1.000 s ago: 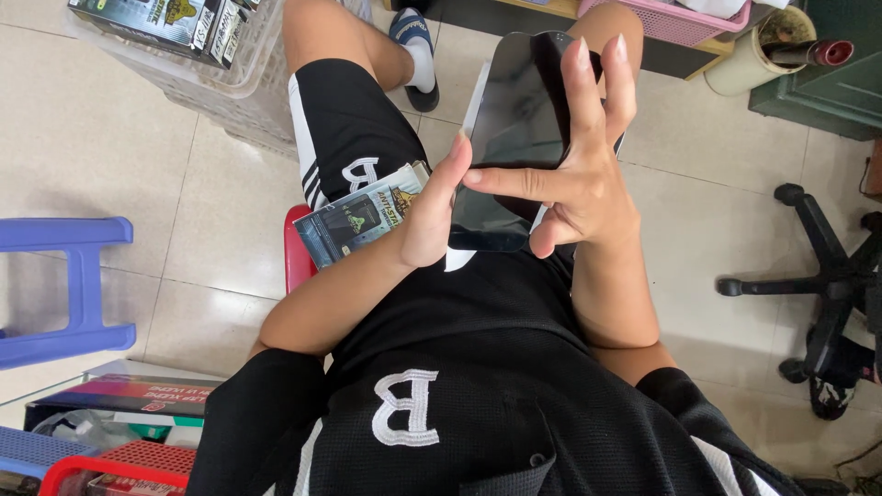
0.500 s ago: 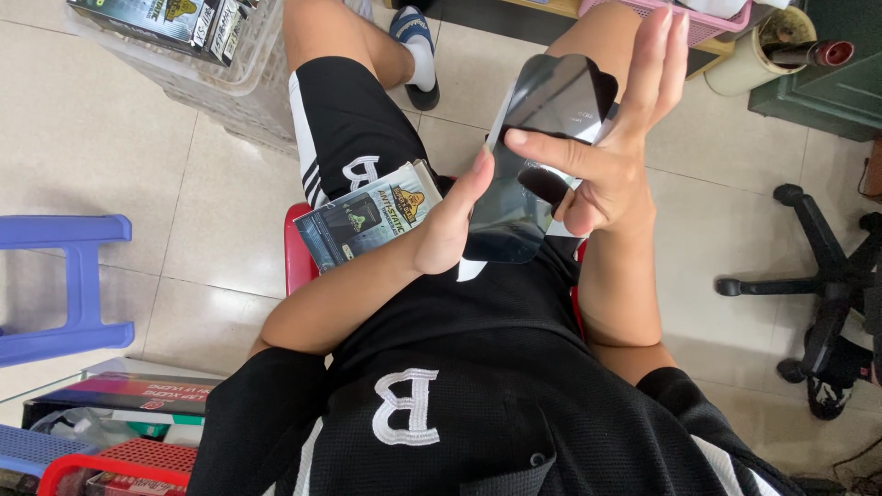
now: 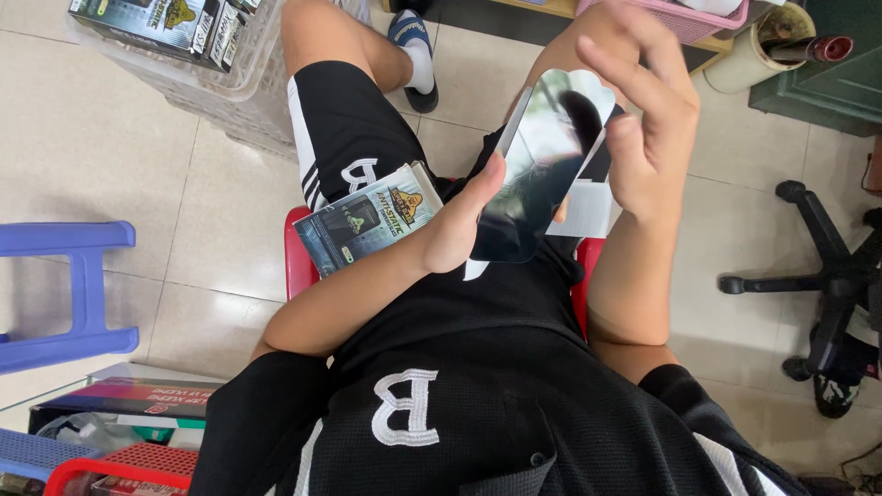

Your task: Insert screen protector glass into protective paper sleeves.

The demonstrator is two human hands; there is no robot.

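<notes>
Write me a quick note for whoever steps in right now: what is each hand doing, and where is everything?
Left hand: grip on the lower left edge of a dark glossy glass sheet, held tilted above the lap.
Right hand: fingers spread at the sheet's upper right edge, thumb against it; a white backing piece shows behind.
A printed flat pack lies on the left thigh. More boxes sit in the clear bin on the floor.
Done: sheet is out of its pack. Left: whether any film remains on it cannot be told.
</notes>
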